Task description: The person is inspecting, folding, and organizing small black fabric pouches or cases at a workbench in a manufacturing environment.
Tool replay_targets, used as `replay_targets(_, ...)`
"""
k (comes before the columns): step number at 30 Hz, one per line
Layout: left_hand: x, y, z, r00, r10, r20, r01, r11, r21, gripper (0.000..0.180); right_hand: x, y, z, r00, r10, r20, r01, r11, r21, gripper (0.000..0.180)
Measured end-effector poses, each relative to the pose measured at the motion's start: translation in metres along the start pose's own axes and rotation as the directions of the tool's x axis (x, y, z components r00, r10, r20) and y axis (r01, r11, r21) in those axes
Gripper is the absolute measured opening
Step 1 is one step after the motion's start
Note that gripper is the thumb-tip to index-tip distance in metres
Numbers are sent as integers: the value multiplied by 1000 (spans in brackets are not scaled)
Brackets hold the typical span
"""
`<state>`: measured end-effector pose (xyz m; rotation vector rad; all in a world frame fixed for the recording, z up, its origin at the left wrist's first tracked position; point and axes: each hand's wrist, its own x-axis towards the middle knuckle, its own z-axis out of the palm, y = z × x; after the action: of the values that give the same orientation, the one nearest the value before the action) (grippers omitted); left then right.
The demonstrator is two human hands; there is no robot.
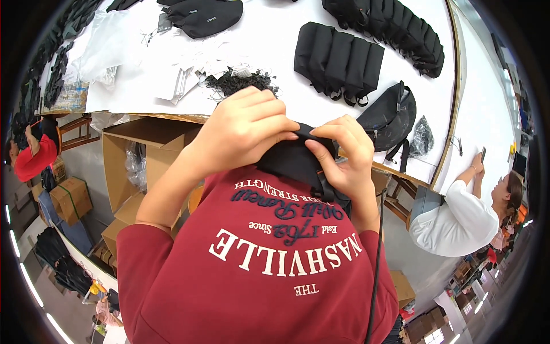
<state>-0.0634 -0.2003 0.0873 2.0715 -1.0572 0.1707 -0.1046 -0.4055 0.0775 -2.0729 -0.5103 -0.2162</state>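
A waist bag [292,157] is sitting between the left hand [243,129] and right hand [344,155], near the bench [298,97] edge. A row of folded bags [338,63] is lying farther back, another bag [389,117] to its right, cardboard boxes [137,166] below left.

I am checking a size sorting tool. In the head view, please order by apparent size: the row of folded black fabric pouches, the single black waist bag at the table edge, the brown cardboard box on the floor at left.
1. Row of folded black fabric pouches.
2 and 3. Single black waist bag and brown cardboard box: these look alike, and the box lies farther from the camera, so no ranking.
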Motion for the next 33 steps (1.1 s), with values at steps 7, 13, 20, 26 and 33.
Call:
replay_targets(7,-7,-8,-7,999,-45,14,47,993,-109,23,-1,-4,-5,983,-181,-10,179,977,-120,19)
replay_targets(13,-7,-13,-15,998,18,-64,-16,999,28,20,-5,2,-12,966,-231,-111,208,959,-192,23)
replay_targets(20,-12,-26,-27,981,66,-184,-38,987,153,26,-10,6,-15,941,-297,-160,251,934,-255,25)
replay_targets(26,-10,-36,-57,959,-246,143,274,932,-237,15,-9,3,-10,911,-407,-67,357,859,-367,24)
replay_targets(33,-35,-35,-39,614,-417,671,746,583,-321,27,-18,-7,0,978,-193,85,201,974,-102,24)
